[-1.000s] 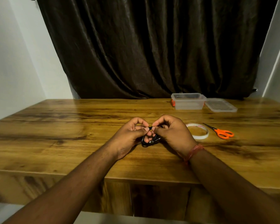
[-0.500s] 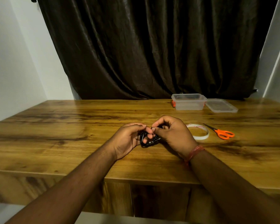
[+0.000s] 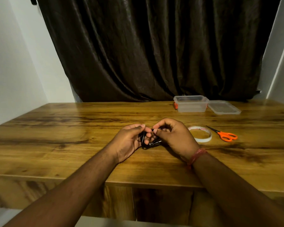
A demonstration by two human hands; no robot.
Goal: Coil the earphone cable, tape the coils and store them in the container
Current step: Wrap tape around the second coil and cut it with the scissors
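Observation:
A small black coil of earphone cable (image 3: 144, 142) sits between my two hands just above the wooden table (image 3: 72, 136). My left hand (image 3: 129, 141) holds the coil's left side, its fingers curled around the loops. My right hand (image 3: 174, 138) pinches the coil's top right with thumb and forefinger. Most of the coil is hidden by my fingers. A roll of clear tape (image 3: 201, 134) lies flat just right of my right hand. The clear plastic container (image 3: 191, 104) stands open at the table's back right.
The container's lid (image 3: 224, 107) lies beside it on the right. Orange-handled scissors (image 3: 225, 135) lie right of the tape roll. A dark curtain (image 3: 154, 46) hangs behind the table. The table's front edge runs under my forearms.
My left hand's fingers have shifted over the coil, flattening and sliding along its left side. The right hand keeps its pinch in about the same place.

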